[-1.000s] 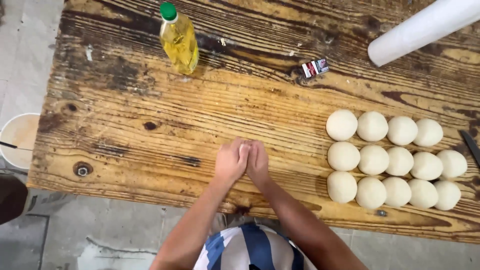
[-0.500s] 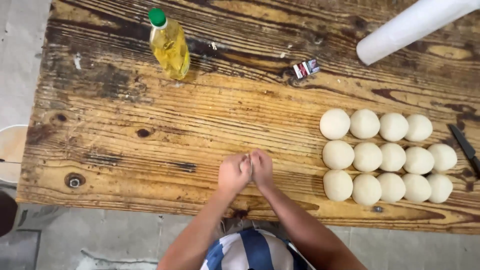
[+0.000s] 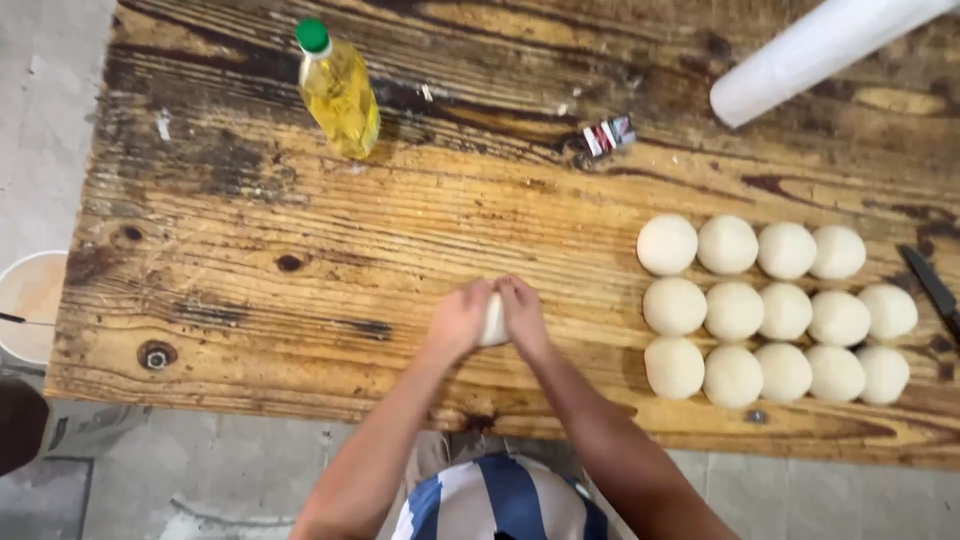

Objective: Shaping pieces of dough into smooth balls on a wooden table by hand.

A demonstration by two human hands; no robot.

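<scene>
I think I am looking down at a simple place for making bread, like a small bakery or a work kitchen. I see a big, rough wooden table (image 3: 300,230) with dark burn marks, and on it sit rows of round dough balls (image 3: 770,310), a bottle of yellow oil (image 3: 340,92) with a green cap, and a thick white roll (image 3: 815,50). The floor (image 3: 50,90) below is plain grey, and a white bucket (image 3: 30,300) stands beside the table.

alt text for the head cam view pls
Left hand and right hand cup a dough ball on a worn wooden table. Rows of dough balls lie to the right; an oil bottle stands behind.
</scene>
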